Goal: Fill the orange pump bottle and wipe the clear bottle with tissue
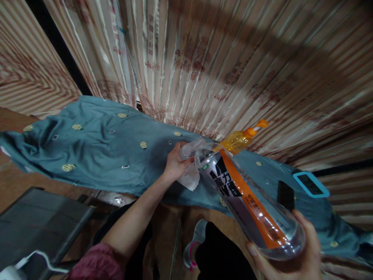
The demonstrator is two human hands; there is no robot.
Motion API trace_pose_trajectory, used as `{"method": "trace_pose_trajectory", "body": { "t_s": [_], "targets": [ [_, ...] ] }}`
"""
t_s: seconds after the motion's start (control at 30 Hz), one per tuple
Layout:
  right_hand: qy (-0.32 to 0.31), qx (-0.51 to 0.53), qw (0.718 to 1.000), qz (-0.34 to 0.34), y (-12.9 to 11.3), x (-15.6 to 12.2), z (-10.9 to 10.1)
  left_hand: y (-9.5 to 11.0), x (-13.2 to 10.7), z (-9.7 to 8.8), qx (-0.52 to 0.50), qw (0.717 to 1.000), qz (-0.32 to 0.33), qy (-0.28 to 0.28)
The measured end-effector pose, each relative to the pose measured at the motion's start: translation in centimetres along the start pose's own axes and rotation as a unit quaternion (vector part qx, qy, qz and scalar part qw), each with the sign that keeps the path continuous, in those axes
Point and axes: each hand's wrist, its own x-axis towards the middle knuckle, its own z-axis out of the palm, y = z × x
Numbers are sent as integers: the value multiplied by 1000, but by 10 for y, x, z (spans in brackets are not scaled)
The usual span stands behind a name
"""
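Note:
My right hand (pixel 294 249) grips the base of a large clear plastic bottle (pixel 247 206) with an orange, black and silver label. The bottle is tilted, its upper end pointing up and left towards my left hand (pixel 177 163). My left hand is closed around a small clear plastic piece (pixel 192 147), possibly a small bottle, right against the big bottle's upper end; whether one enters the other I cannot tell. Under my left hand there is a white tissue (pixel 190 179). Just behind stands a yellow bottle with an orange top (pixel 236 142), partly covered by the large bottle.
A teal patterned cloth (pixel 110 147) covers the long narrow surface. On its right side lie a dark phone (pixel 285 194) and a light-blue-framed device (pixel 311 184). Striped curtain-like sheeting (pixel 189 70) hangs behind. At lower left is a dark stool or chair (pixel 40 221) with a white cable (pixel 37 254).

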Motion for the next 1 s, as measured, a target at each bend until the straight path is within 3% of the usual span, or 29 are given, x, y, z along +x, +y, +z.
{"method": "trace_pose_trajectory", "body": {
  "t_s": [0.6, 1.0],
  "targets": [
    [16, -16, 1000, -19, -1, 2, -1, -1, 0, 1, -13, 1000, 2, 1],
    [9, 12, 1000, 12, 1, -1, 1, -2, 1, 0, -4, 1000, 8, 0]
  ]
}}
